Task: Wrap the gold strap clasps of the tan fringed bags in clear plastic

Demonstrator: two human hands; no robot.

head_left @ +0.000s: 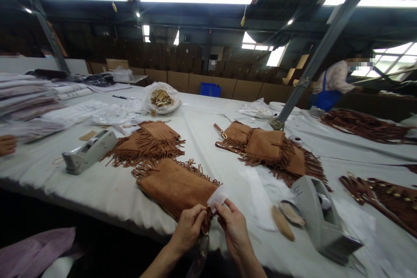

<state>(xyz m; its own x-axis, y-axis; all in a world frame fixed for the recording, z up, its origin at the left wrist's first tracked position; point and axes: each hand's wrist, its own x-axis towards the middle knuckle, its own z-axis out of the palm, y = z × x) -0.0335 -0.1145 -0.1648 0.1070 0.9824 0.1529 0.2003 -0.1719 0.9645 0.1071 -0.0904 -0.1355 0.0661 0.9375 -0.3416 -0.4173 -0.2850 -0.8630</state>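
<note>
Just beyond both hands (189,227) (235,227), fringed brown bag (177,186), seemingly pinched.

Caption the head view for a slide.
Left hand and right hand work at a fringed brown pouch, the right pinching a white slip.

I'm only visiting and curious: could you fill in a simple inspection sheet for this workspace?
Surface: long table covered in wrinkled white cloth.
Job's things: brown suede-like fringed pouch at the near edge; thin white slip by its right corner.
Clutter: left pile of fringed brown pieces, right pile of fringed brown pieces; left grey tape dispenser, right grey tape dispenser.
Grips: left hand pinches at the pouch's corner; right hand holds the slip.
Cables: yellow-ended pull cord hangs overhead.
Surroundings: brown cardboard boxes, blue plastic bin, co-worker in blue apron.
</note>
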